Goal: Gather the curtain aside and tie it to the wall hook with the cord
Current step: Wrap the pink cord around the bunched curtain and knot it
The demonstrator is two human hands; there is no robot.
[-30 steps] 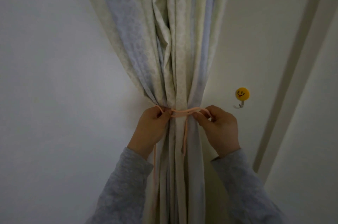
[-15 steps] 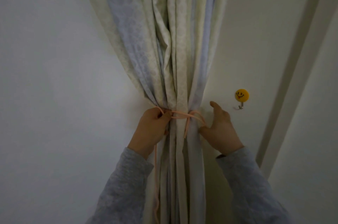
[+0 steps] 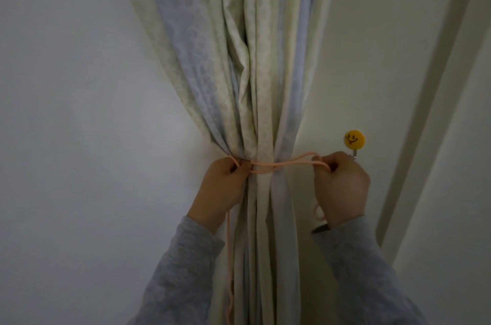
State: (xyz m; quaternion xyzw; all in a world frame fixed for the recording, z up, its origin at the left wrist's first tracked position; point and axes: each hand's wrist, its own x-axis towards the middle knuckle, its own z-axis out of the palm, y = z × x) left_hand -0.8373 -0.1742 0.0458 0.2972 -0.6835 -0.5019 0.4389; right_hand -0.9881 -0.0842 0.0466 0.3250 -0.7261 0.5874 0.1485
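The pale green and blue curtain (image 3: 255, 85) hangs gathered into a narrow bundle at hand height. A pink cord (image 3: 289, 162) wraps around that waist. My left hand (image 3: 225, 186) grips the cord against the curtain's left side, and one long end hangs down below it. My right hand (image 3: 342, 186) holds a loop of the cord stretched to the right, away from the curtain. A yellow smiley wall hook (image 3: 354, 139) sits on the wall just above my right hand, its metal hook partly hidden behind my knuckles.
Plain white wall (image 3: 79, 138) lies to the left of the curtain. A white door or window frame (image 3: 425, 112) runs diagonally on the right, close to the hook. My grey sleeves fill the bottom of the view.
My right hand closed on the cord and pulled its loop rightward and slightly up, to just under the hook. My left hand stayed in place on the curtain.
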